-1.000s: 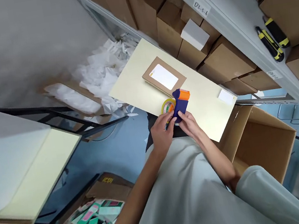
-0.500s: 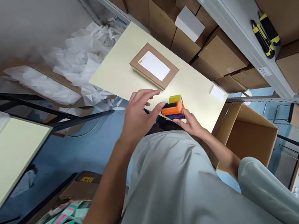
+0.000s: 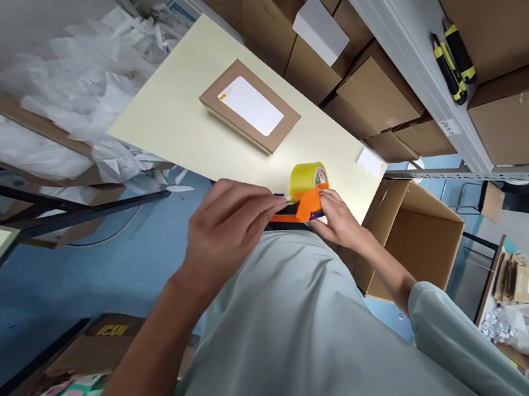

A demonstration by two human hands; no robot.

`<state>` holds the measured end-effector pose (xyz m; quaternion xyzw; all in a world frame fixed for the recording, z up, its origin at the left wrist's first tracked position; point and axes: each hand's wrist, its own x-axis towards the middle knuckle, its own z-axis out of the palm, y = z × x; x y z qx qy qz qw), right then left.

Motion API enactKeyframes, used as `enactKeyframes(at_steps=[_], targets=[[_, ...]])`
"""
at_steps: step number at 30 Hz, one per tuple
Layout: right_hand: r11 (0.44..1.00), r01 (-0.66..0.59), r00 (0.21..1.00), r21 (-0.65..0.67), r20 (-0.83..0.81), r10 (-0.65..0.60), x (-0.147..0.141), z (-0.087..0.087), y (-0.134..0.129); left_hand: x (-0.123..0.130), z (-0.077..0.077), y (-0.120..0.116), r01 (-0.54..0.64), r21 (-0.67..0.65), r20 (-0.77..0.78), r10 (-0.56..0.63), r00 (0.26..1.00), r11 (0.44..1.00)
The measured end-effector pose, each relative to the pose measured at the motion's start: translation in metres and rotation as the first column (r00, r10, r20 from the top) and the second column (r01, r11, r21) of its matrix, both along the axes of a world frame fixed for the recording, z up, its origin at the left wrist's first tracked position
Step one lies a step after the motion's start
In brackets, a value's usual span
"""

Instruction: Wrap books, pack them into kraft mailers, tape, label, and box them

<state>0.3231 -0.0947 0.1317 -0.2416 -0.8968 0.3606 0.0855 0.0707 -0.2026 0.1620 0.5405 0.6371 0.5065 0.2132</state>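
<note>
My right hand (image 3: 341, 218) is wrapped round an orange and dark purple tape dispenser (image 3: 309, 206), close to my waist. A wide roll of yellow packing tape (image 3: 305, 178) sits on it, standing up on the far side. My left hand (image 3: 235, 222) is closed in a pinch at the dispenser's left end, where a short stretch of tape shows by the fingertips. Its thumb hides part of what it grips. Beyond both hands, a flat brown cardboard box (image 3: 250, 108) with a white label lies on the cream table (image 3: 164, 107).
A large open carton (image 3: 417, 244) stands right of the table. Shelves of brown boxes (image 3: 379, 96) line the far side, with a white box (image 3: 321, 30) and yellow-black cutters (image 3: 455, 64). White wrapping (image 3: 78, 100) is heaped left. A small white label (image 3: 370, 161) lies by the table's right corner.
My left hand has gone from open fingers beside the dispenser to a pinch at its end. The dispenser has turned so the yellow roll shows more. The view has shifted somewhat.
</note>
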Motion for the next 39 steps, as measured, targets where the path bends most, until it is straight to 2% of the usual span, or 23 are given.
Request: enactKeyframes(at_steps=[4, 6, 8, 11, 15, 17, 19, 22, 25, 29, 33, 39], targets=[[0.994, -0.045, 0.998, 0.100, 0.046, 0.040, 0.011, -0.004, -0.001, 0.010, -0.016, -0.014, -0.054, 0.103, -0.017, 0.056, 0.998, 0.993], [0.991, -0.045, 0.993, 0.123, 0.115, 0.031, 0.025, -0.010, -0.003, 0.007, -0.031, -0.019, -0.095, 0.105, -0.023, 0.098, 0.995, 0.990], [0.990, 0.004, 0.975, 0.140, 0.221, -0.035, 0.042, -0.020, -0.006, -0.001, -0.052, -0.024, -0.201, 0.058, -0.015, 0.202, 0.979, 0.978], [0.981, 0.083, 0.913, 0.175, 0.382, -0.145, 0.065, -0.041, -0.013, -0.014, -0.096, -0.024, -0.351, -0.065, 0.075, 0.355, 0.932, 0.934], [0.959, 0.098, 0.847, 0.264, 0.484, -0.220, 0.072, -0.081, -0.024, -0.018, -0.167, -0.005, -0.348, -0.253, 0.296, 0.415, 0.860, 0.902], [0.933, 0.123, 0.819, 0.337, 0.496, -0.287, 0.066, -0.105, -0.027, -0.018, -0.198, 0.013, -0.356, -0.282, 0.369, 0.443, 0.817, 0.891], [0.902, 0.159, 0.796, 0.402, 0.489, -0.358, 0.058, -0.128, -0.026, -0.019, -0.224, 0.033, -0.364, -0.287, 0.421, 0.458, 0.783, 0.886], [0.868, 0.210, 0.777, 0.450, 0.462, -0.428, 0.045, -0.158, -0.019, -0.025, -0.251, 0.061, -0.360, -0.276, 0.492, 0.453, 0.744, 0.891], [0.851, 0.246, 0.769, 0.464, 0.442, -0.463, 0.038, -0.177, -0.009, -0.030, -0.267, 0.079, -0.352, -0.257, 0.547, 0.436, 0.715, 0.900], [0.819, 0.286, 0.741, 0.497, 0.428, -0.518, 0.034, -0.192, -0.002, -0.031, -0.274, 0.090, -0.339, -0.240, 0.529, 0.415, 0.740, 0.910], [0.808, 0.291, 0.752, 0.513, 0.399, -0.524, 0.030, -0.196, 0.001, -0.025, -0.272, 0.098, -0.382, -0.257, 0.539, 0.460, 0.706, 0.888], [0.800, 0.282, 0.755, 0.529, 0.393, -0.525, 0.021, -0.195, -0.005, -0.004, -0.271, 0.110, -0.524, -0.281, 0.481, 0.590, 0.648, 0.804]])
